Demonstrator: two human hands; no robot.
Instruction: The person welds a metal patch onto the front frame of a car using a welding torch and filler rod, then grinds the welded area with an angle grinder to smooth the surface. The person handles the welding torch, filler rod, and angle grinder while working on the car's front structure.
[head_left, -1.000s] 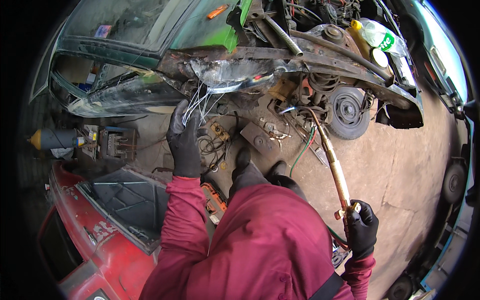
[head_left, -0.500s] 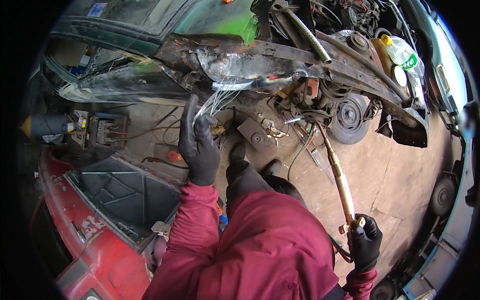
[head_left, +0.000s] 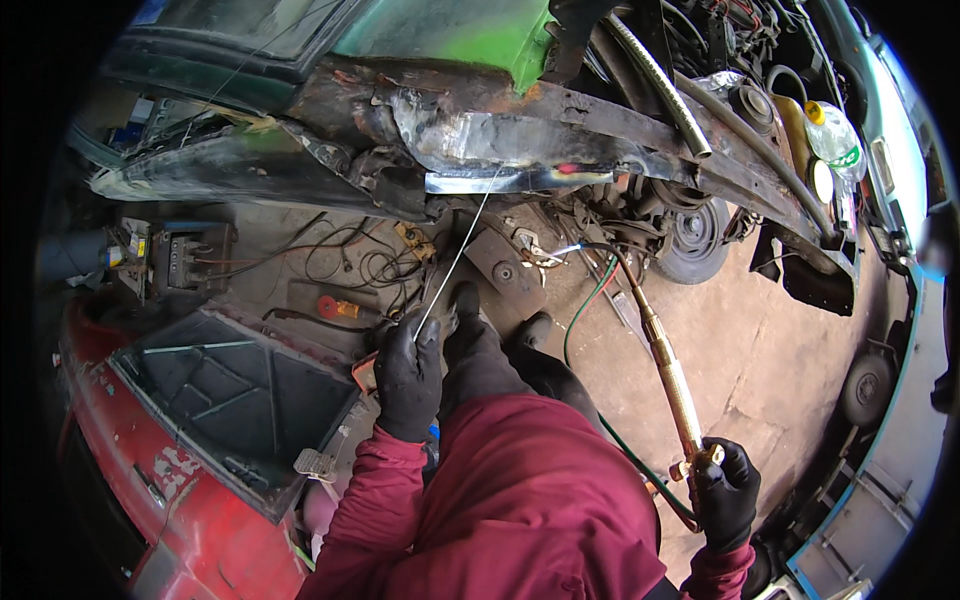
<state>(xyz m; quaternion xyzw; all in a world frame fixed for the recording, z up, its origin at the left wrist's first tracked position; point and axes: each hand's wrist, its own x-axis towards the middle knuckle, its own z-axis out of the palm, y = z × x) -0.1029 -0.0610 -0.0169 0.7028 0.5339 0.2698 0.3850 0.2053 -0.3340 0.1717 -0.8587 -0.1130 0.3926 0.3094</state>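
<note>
In black gloves, my left hand (head_left: 410, 380) is closed around the lower end of a thin filler rod (head_left: 455, 262). The rod slants up toward a shiny metal strip (head_left: 470, 184) along the bare, scorched car body (head_left: 470, 140). A small spot glows red (head_left: 568, 170) near the strip's right part. Lower right, my right hand (head_left: 726, 490) grips a brass gas torch (head_left: 672, 370) by its valve end. Its bent tip carries a small bluish-white flame (head_left: 568, 249), below the strip and apart from it.
Green and red hoses (head_left: 570, 340) trail from the torch. A wheel (head_left: 695, 235) and a metal box (head_left: 505, 268) lie on the floor. To the left are a welding machine (head_left: 195, 255) and a red car panel (head_left: 190, 490). A plastic bottle (head_left: 832, 140) stands at upper right.
My left hand has come down and away from the car body; the rod, a blur of several streaks before, now shows as one line. The torch has shifted slightly left, its flame a little lower.
</note>
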